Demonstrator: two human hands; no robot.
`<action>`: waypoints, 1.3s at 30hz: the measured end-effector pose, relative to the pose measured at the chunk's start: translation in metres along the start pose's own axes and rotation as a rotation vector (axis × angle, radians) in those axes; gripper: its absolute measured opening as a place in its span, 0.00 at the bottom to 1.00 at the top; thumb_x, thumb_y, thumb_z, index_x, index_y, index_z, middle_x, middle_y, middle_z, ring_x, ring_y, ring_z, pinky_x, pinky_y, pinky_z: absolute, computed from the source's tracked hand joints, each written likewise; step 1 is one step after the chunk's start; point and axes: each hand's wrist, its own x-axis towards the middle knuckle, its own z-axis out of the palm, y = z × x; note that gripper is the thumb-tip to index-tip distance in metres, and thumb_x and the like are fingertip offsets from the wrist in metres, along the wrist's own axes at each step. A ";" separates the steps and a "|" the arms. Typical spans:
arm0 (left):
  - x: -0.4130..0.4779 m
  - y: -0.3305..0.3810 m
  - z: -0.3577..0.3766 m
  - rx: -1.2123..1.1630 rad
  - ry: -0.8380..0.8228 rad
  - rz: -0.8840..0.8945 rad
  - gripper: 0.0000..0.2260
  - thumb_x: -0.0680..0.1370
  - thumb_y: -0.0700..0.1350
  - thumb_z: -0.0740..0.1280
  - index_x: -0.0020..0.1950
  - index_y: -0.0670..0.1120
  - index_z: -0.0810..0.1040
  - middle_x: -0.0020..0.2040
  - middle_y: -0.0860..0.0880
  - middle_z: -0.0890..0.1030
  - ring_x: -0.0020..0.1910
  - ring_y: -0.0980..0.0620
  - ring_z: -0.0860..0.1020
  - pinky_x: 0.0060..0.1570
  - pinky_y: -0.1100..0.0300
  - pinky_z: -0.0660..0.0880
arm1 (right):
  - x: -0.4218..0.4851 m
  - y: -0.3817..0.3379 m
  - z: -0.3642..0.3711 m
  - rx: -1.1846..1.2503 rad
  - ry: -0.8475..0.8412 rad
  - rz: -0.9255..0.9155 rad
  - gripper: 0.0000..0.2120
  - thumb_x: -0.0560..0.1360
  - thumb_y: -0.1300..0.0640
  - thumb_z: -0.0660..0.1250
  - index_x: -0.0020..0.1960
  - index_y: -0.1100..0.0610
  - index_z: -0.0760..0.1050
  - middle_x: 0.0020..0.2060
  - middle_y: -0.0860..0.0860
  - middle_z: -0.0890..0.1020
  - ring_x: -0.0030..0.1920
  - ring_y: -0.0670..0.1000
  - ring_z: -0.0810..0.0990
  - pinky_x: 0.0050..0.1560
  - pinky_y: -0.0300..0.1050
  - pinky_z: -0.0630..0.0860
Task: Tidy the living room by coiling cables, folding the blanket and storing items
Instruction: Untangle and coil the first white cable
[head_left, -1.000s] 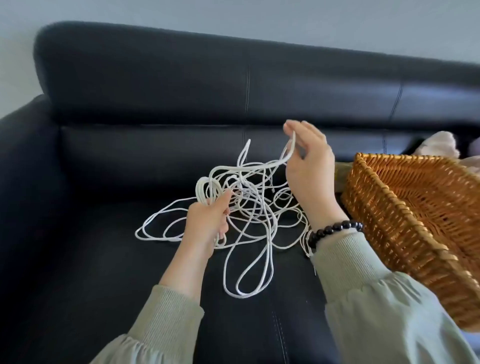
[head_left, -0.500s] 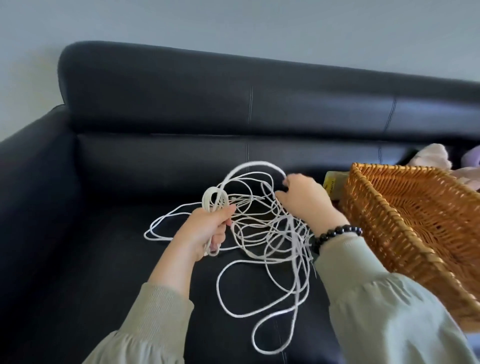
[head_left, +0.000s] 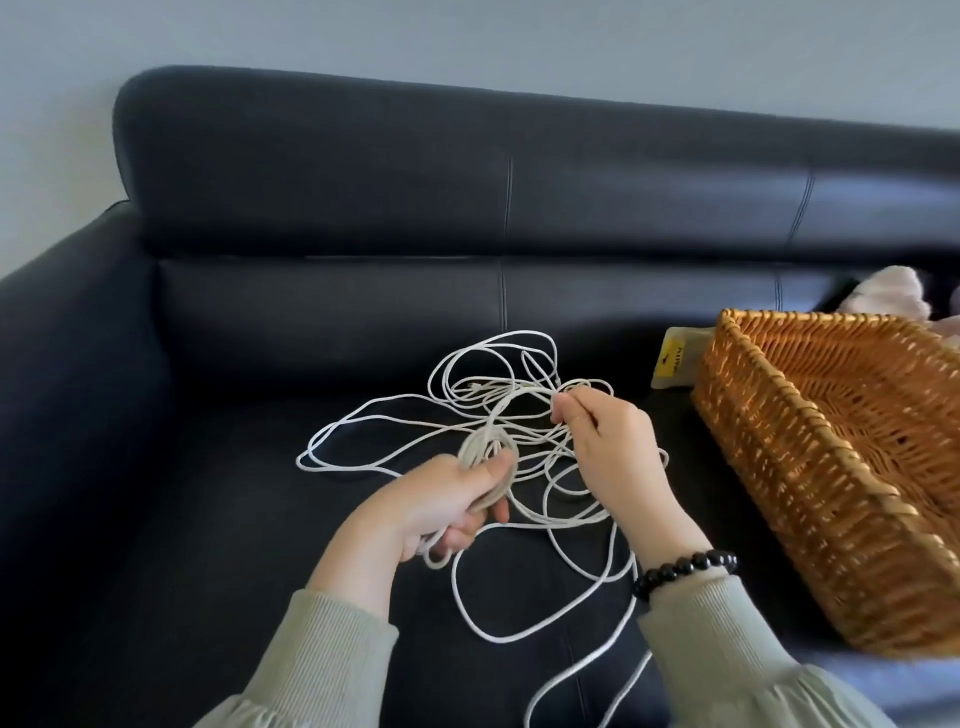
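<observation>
Cable (head_left: 480, 444) loops sit clenched in the left hand (head_left: 447, 499), the right hand (head_left: 605, 441) pinching one strand.

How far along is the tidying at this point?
Done: a few turns of the thin white cable gathered in the left hand. In hand: the right hand pinches a further strand. Left: most cable sprawls loose on the black leather sofa; nothing shows inside the woven wicker basket.

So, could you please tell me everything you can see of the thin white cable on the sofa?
The thin white cable is a long, smooth-looking cord, mostly a loose tangle of loops lying on the black leather sofa seat. The left hand grips a small coiled bundle of it; the right hand pinches a strand. Loose loops trail toward the viewer.
</observation>
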 end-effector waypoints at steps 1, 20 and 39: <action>0.001 0.000 0.002 0.030 -0.042 -0.007 0.25 0.79 0.62 0.57 0.37 0.41 0.76 0.22 0.52 0.62 0.20 0.56 0.60 0.26 0.64 0.58 | -0.001 0.001 0.001 0.031 0.014 0.015 0.13 0.80 0.54 0.61 0.38 0.55 0.76 0.25 0.48 0.74 0.26 0.43 0.69 0.26 0.35 0.65; 0.015 -0.005 0.025 -0.781 0.198 0.122 0.27 0.81 0.61 0.53 0.41 0.40 0.77 0.22 0.50 0.60 0.19 0.56 0.58 0.21 0.65 0.57 | -0.020 0.026 0.010 -0.121 -0.135 0.105 0.11 0.80 0.59 0.57 0.41 0.54 0.74 0.39 0.48 0.77 0.39 0.47 0.74 0.41 0.42 0.70; 0.031 -0.002 0.040 -0.572 0.475 0.162 0.12 0.77 0.46 0.69 0.35 0.42 0.77 0.21 0.51 0.64 0.21 0.55 0.64 0.25 0.64 0.62 | -0.017 0.014 0.017 -0.255 -0.403 -0.115 0.11 0.79 0.54 0.62 0.46 0.59 0.80 0.37 0.49 0.79 0.41 0.49 0.75 0.43 0.40 0.69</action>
